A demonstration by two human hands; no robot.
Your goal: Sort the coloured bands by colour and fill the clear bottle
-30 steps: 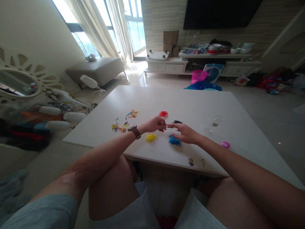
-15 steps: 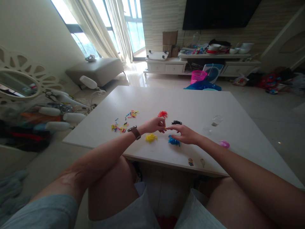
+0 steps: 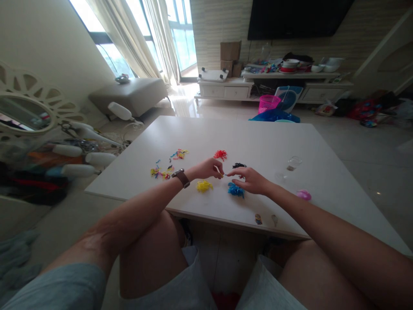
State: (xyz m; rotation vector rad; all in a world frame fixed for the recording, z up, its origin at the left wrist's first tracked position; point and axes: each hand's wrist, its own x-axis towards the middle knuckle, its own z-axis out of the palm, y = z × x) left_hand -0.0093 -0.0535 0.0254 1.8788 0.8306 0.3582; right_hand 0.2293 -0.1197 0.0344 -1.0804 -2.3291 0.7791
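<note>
Left hand (image 3: 214, 168), centre of the frame: thumb and finger pinched on a small yellow piece (image 3: 222, 175), held just over the table (image 3: 258, 140); a watch (image 3: 182, 177) on that wrist, brown strap. Right hand (image 3: 251, 180), just right of centre: not gripping, forefinger stretched towards the yellow piece, thumb parted from it and over the edge of the blue pile (image 3: 236, 190); the speck by its forefinger is too small for me to make out. Loose coloured pieces, sorted, around the hands: red pile (image 3: 220, 155) above the left hand, black pile (image 3: 239, 165) just above the right, yellow pile (image 3: 204, 186) below the left. Mixed pieces (image 3: 157, 173), several colours, scattered left of centre. Right part of the tabletop: one clear container (image 3: 293, 163), one pink item (image 3: 303, 195). Near table edge, below the right hand: one small cartoon figure (image 3: 258, 219), one pale item (image 3: 274, 220) beside it. Further off: pink basket (image 3: 269, 103), upper right of centre; black television (image 3: 300, 19), top right, on the wall.
</note>
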